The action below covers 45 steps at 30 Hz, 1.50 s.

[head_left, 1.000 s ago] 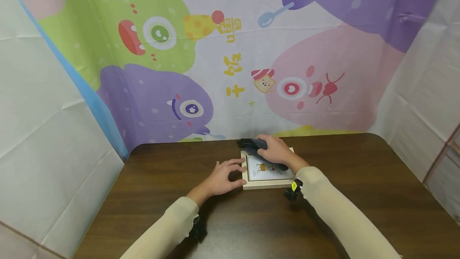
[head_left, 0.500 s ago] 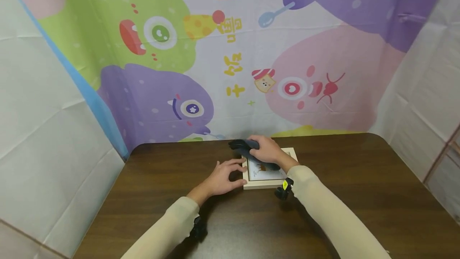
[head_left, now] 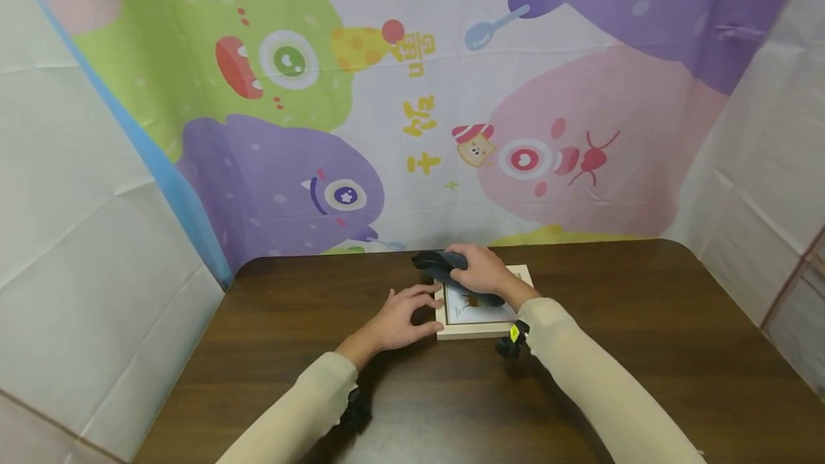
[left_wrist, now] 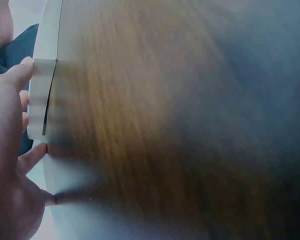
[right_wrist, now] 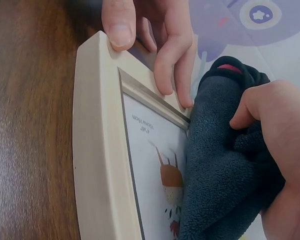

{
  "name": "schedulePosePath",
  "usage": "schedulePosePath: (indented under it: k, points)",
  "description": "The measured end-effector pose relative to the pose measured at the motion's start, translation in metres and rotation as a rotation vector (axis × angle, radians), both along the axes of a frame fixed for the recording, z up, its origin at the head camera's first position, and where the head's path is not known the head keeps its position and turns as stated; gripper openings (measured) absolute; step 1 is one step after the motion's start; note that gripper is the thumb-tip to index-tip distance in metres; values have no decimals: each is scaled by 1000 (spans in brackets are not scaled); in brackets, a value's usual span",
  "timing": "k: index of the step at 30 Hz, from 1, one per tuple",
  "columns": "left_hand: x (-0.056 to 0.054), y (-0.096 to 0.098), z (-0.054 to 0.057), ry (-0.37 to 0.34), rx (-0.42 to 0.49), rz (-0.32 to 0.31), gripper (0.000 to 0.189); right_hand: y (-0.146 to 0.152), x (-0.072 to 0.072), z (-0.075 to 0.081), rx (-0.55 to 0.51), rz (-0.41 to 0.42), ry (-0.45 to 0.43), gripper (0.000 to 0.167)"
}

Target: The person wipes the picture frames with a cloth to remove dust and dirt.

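A pale wooden picture frame [head_left: 477,333] lies flat on the brown table, with a deer drawing [right_wrist: 171,181] behind its pane. My left hand [head_left: 401,319] steadies the frame's left side, thumb and fingertips resting on the rim with the fingers spread. In my right hand [head_left: 480,268] is a folded dark blue-grey cloth [right_wrist: 225,150], gripped between thumb and fingers and lying across the pane. The cloth covers the far part of the picture and reaches past the frame's upper left corner. The left wrist view catches the frame's side edge [left_wrist: 42,100] beside my fingers.
The dark wood-grain table [head_left: 399,399] ends close behind the picture frame at a printed cartoon curtain [head_left: 412,206]. Pale cloth panels [head_left: 77,235] stand at both sides. A small black device [head_left: 512,342] sits on each wrist.
My right hand has slid the cloth leftward across the pane, mostly in the first half second, uncovering the frame's upper right corner. My left hand has stayed in place.
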<state>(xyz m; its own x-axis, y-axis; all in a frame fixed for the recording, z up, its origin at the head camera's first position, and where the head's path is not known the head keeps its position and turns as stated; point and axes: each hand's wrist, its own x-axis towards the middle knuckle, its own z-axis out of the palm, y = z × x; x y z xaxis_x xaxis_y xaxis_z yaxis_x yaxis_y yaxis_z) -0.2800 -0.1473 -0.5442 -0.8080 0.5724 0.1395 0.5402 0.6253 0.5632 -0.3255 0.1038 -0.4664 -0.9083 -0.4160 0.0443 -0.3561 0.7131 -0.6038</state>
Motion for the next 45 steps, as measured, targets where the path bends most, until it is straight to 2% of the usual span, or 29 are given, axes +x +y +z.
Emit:
schedulePosePath:
  k: [3, 5, 6, 10, 15, 16, 19, 21, 25, 27, 28, 29, 34, 36, 40, 42, 43, 45]
  points:
    - [13, 3, 19, -9, 3, 2, 49, 2, -5, -4, -12, 11, 2, 49]
    - [19, 5, 28, -13, 2, 2, 45, 6, -18, -18, -10, 16, 19, 49]
    - [20, 5, 29, -11, -3, 4, 45, 9, -25, -26, -9, 16, 25, 50]
    - [14, 3, 19, 47, -5, -12, 51, 19, -47, -49, 19, 26, 50, 52]
    - [6, 0, 5, 58, 2, -18, 54, 33, -48, -48, 35, 9, 38, 55]
    - [5, 0, 6, 41, 1, -10, 52, 36, -45, -44, 39, 7, 35, 55]
    - [-3, -1, -5, 52, -30, 3, 49, 42, -31, -23, 38, -1, 9, 56]
    - [-5, -1, -8, 49, -41, 9, 49, 46, -20, -7, 47, 3, -11, 56]
    - [-7, -1, -9, 48, -41, 9, 51, 59, -16, 2, 50, -2, -8, 56]
    - [-6, -1, -9, 44, -44, 9, 51, 69, -22, -5, 49, 1, 9, 56]
    - [-5, -1, -9, 45, -42, 8, 51, 75, -31, -15, 54, 3, 35, 55]
    - [-5, -1, -9, 45, -41, 7, 51, 79, -35, -20, 46, -5, 21, 56]
    - [0, -1, -2, 48, -32, -2, 52, 113, -79, -74, 48, -21, 67, 54]
    - [2, 0, 0, 43, -27, -2, 51, 123, -85, -81, 42, -15, 60, 54]
    - [0, 0, -3, 40, -32, 6, 45, 141, -88, -85, 21, -6, 63, 54]
    - [-1, 0, -6, 43, -38, 7, 43, 146, -83, -80, 14, -6, 75, 54]
    - [-2, 0, -7, 43, -46, 9, 42, 146, -74, -72, 6, 11, 79, 54]
    - [-3, -1, -9, 42, -59, 15, 42, 148, -66, -64, 0, 12, 91, 53]
